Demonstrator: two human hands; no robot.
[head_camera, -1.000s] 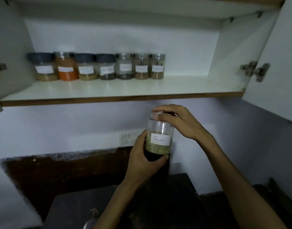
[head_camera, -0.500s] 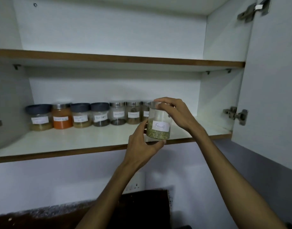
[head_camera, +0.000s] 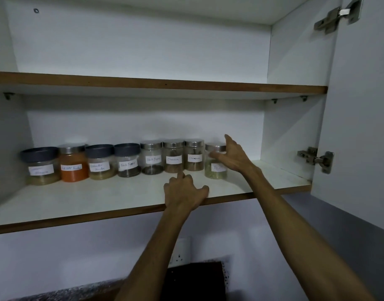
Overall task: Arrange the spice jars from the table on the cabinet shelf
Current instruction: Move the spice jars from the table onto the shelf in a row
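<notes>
The fennel jar (head_camera: 215, 172), clear glass with a metal lid and green seeds, stands upright on the white cabinet shelf (head_camera: 99, 198) at the right end of a row of several labelled spice jars (head_camera: 152, 158). My right hand (head_camera: 232, 157) is at the jar's right side. Its fingers lie across the jar's upper front and hide part of the label, and the thumb is lifted away. My left hand (head_camera: 182, 192) hovers over the shelf's front edge below the row, fingers loosely spread, holding nothing.
An orange-filled jar (head_camera: 73, 168) and dark-lidded jars make up the left of the row. The shelf has bare surface right of the fennel jar. The open cabinet door (head_camera: 360, 105) with its hinge (head_camera: 317, 158) stands at right. An upper shelf (head_camera: 143, 82) runs overhead.
Both hands lifted the fennel jar from below the cabinet up to the shelf and set it at the right end of the row. My left hand has come off it and my right thumb has lifted.
</notes>
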